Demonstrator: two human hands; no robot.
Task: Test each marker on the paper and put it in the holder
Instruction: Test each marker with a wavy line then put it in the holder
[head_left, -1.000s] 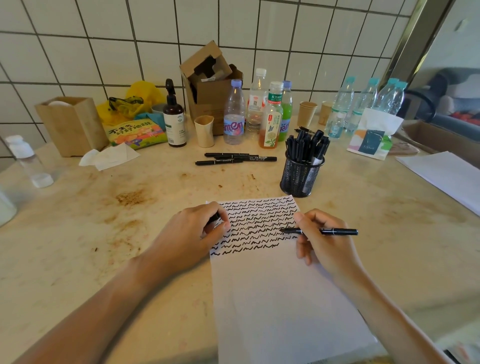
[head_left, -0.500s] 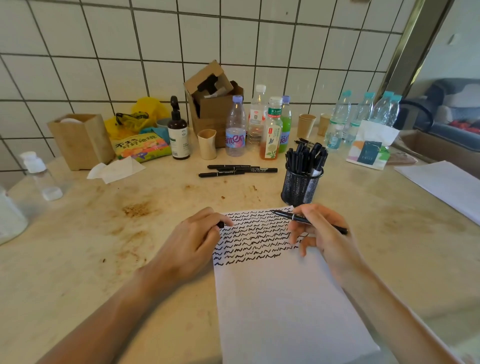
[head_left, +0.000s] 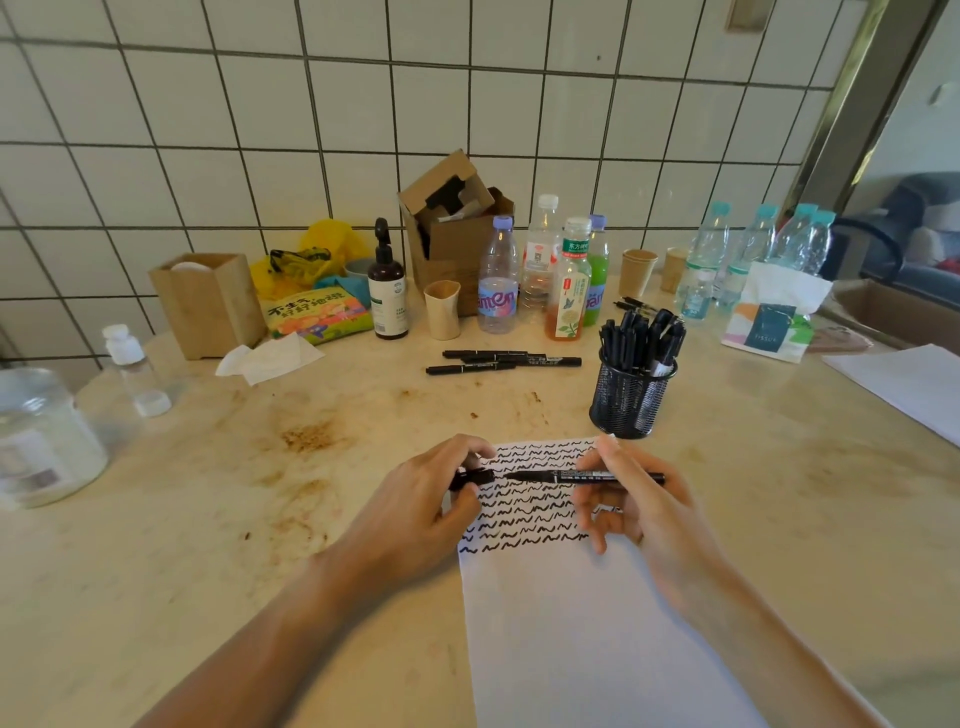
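Note:
A white paper sheet (head_left: 582, 639) lies in front of me, its top part covered with rows of black squiggles. My right hand (head_left: 639, 514) grips a black marker (head_left: 582, 475) held level over the squiggles, its bare tip pointing left. My left hand (head_left: 421, 504) pinches the marker's black cap (head_left: 472, 477), whose open end faces the tip a short gap away. A black mesh holder (head_left: 626, 400) packed with several black markers stands just beyond the paper's top right corner. Three more black markers (head_left: 498, 360) lie on the table further back.
Bottles (head_left: 540, 270), paper cups, a cardboard box (head_left: 452, 228) and a wooden box (head_left: 208, 301) line the tiled wall. A tissue pack (head_left: 774, 322) and another white sheet (head_left: 904, 384) sit at the right. A clear jar (head_left: 41, 441) and small bottle stand at the left edge.
My right hand has turned the marker from the writing position to level and brought its tip left toward the cap in my left hand. My left hand has turned the cap toward it.

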